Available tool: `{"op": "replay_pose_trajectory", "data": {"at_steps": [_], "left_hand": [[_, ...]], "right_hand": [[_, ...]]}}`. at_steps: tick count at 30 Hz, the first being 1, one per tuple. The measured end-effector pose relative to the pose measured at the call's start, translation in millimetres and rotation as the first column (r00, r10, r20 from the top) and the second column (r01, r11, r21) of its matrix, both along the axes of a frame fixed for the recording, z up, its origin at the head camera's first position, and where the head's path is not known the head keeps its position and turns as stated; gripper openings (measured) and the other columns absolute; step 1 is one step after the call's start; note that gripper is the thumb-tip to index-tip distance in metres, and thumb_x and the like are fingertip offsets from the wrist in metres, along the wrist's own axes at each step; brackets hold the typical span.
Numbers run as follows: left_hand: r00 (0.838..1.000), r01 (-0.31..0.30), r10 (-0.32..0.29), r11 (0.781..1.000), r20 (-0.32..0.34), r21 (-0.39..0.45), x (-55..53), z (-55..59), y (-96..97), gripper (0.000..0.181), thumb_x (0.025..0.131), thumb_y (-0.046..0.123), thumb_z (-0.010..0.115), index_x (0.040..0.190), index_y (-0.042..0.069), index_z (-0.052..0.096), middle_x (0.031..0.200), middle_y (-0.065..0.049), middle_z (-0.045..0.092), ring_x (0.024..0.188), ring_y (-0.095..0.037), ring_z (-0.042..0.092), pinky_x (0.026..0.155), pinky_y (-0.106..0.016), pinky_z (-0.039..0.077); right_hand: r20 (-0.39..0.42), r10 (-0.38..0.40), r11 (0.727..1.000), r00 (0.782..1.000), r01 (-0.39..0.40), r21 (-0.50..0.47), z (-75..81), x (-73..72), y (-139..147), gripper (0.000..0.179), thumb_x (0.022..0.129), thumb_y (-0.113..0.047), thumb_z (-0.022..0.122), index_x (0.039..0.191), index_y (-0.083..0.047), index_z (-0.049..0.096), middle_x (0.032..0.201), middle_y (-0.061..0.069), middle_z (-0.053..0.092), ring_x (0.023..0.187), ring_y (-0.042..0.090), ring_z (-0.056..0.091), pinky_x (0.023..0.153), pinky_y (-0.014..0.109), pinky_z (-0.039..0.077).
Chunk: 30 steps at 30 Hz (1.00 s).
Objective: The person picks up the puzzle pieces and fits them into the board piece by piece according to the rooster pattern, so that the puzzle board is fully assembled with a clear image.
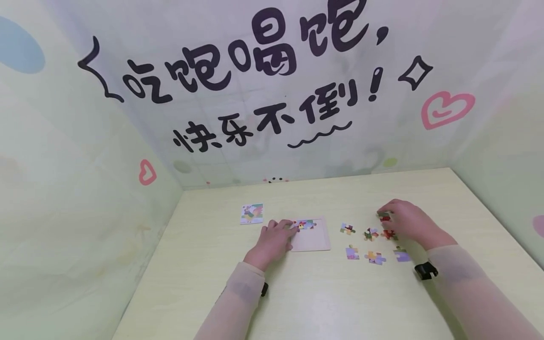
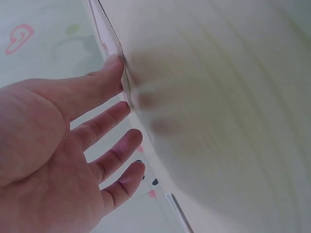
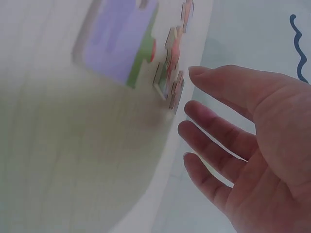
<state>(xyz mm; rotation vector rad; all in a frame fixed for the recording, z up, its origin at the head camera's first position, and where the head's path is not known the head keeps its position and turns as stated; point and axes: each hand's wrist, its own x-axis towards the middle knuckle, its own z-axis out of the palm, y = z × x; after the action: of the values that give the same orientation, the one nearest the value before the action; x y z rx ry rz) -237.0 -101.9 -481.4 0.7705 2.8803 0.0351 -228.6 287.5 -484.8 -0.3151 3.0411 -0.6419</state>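
Note:
A pale puzzle tray [image 1: 312, 242] lies mid-table, with a few joined pieces [image 1: 307, 225] along its far edge. My left hand [image 1: 274, 241] is at the tray's left side, thumb and forefinger touching its edge; its other fingers [image 2: 119, 150] extend loosely in the left wrist view. On the right, my right hand [image 1: 405, 219] hovers by a green and red puzzle piece [image 1: 384, 217], with nothing seen between its fingers. The right wrist view shows that hand's thumb [image 3: 218, 80] and fingers apart, close to several pieces. A purple piece [image 3: 116, 39] lies nearer that camera.
Loose puzzle pieces lie in rough rows right of the tray, among them a purple one [image 1: 352, 252] and a yellow one [image 1: 375, 257]. A small square picture card [image 1: 251, 214] sits at the back left. Printed fabric walls [image 1: 229, 165] enclose the table [image 1: 314, 302].

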Motion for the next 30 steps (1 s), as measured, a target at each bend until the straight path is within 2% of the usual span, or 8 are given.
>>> {"op": "replay_pose_trajectory", "data": {"at_steps": [7,17,30], "left_hand": [[1.0,0.004,-0.004,1.0,0.002,-0.004,-0.3,-0.2,0.0,0.057,0.1,0.029,0.069,0.154,0.027,0.051,0.162,0.005,0.043,0.132,-0.03,0.045,0.096,-0.044,0.042],[1.0,0.005,-0.005,1.0,0.0,0.008,-0.5,-1.5,-0.8,0.057,0.099,0.029,0.069,0.153,0.027,0.052,0.161,0.005,0.043,0.132,-0.03,0.045,0.096,-0.045,0.043],[1.0,0.003,-0.003,1.0,0.006,0.02,0.1,-0.4,-1.1,0.056,0.1,0.028,0.068,0.153,0.027,0.052,0.162,0.004,0.043,0.131,-0.03,0.045,0.095,-0.043,0.042]], "right_hand": [[0.005,0.027,1.0,1.0,-0.027,-0.015,-0.9,-3.3,11.2,0.03,0.086,-0.008,0.077,0.116,-0.001,0.075,0.116,0.023,0.071,0.107,0.044,0.065,0.091,0.062,0.051],[0.02,0.026,0.999,0.999,-0.025,-0.026,-2.8,-6.6,14.8,0.029,0.086,-0.008,0.077,0.115,-0.001,0.076,0.113,0.021,0.072,0.1,0.039,0.067,0.086,0.058,0.054],[-0.008,0.043,0.999,0.999,-0.043,-0.027,-5.7,-6.0,13.0,0.026,0.087,-0.008,0.076,0.112,0.0,0.076,0.109,0.019,0.072,0.098,0.036,0.067,0.088,0.058,0.054]]}}
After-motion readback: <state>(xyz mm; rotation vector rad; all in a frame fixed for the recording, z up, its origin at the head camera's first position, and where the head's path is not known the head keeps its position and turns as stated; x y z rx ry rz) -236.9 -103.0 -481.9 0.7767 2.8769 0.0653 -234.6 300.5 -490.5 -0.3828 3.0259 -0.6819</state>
